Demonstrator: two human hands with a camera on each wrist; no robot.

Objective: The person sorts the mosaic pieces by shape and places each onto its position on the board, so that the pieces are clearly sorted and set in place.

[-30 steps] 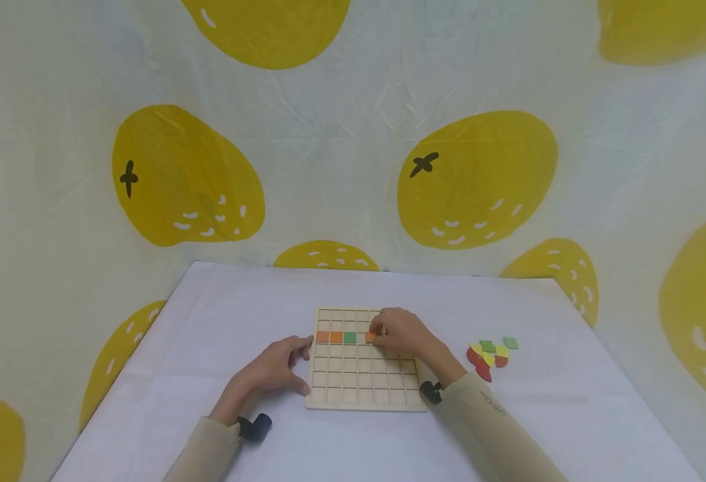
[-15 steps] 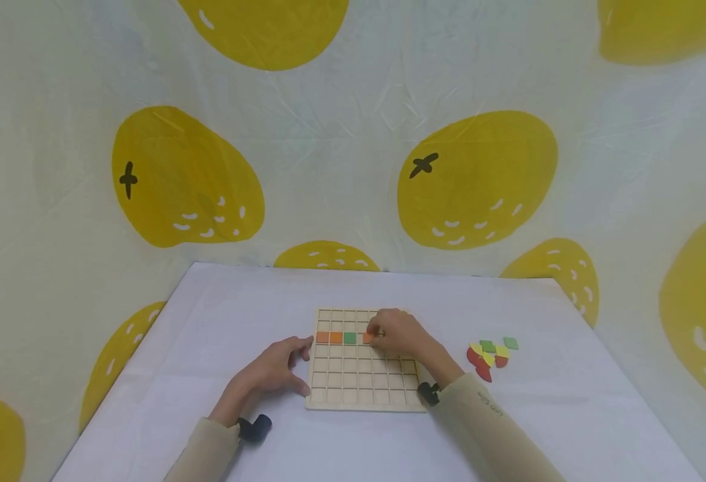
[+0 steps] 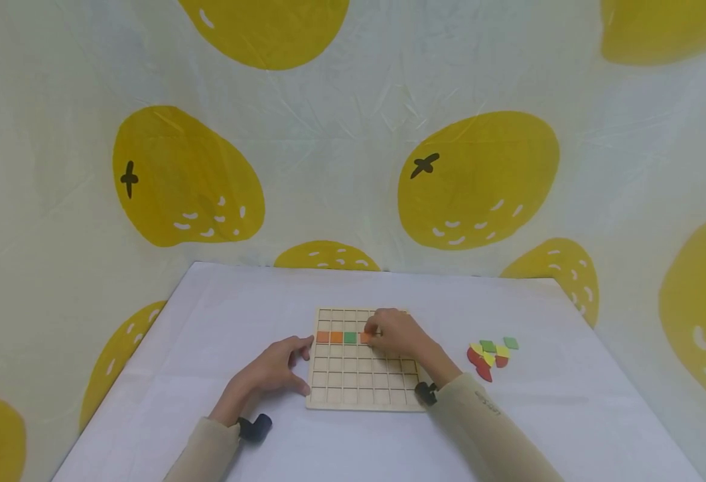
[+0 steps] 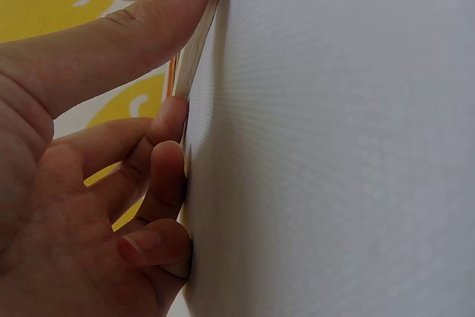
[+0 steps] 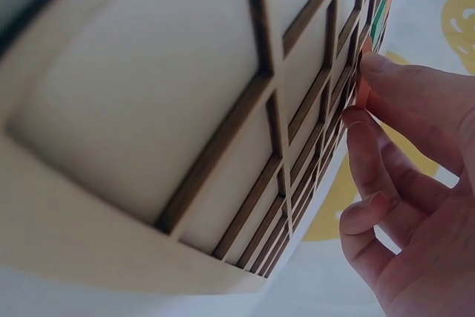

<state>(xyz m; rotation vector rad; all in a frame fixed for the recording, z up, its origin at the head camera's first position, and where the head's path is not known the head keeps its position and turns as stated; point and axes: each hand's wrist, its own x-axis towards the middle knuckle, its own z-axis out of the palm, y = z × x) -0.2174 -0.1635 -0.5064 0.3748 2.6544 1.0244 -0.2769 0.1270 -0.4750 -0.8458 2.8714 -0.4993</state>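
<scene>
A square wooden grid board (image 3: 349,406) lies on the white table. In its third row from the back sit two orange tiles (image 3: 330,337) and a green tile (image 3: 349,338). Thumb and index finger of my right hand (image 3: 398,333) pinch another orange tile (image 3: 365,338) at the cell right of the green one; the right wrist view shows this tile (image 5: 364,76) at the board's surface. Whether it lies flat in its cell I cannot tell. My left hand (image 3: 274,367) touches the board's left edge, thumb near the front corner and fingers farther back, as the left wrist view (image 4: 104,146) also shows.
Right of the board, on the table (image 3: 570,402), lies a small group of loose pieces: green tiles (image 3: 511,343), yellow pieces (image 3: 502,351) and red pieces (image 3: 483,370). A pale cloth (image 3: 329,167) with yellow fruit shapes hangs behind the table.
My right hand has shifted slightly left with the pinched orange tile, which is now closer to the green tile. The left hand and the board have stayed in place.
</scene>
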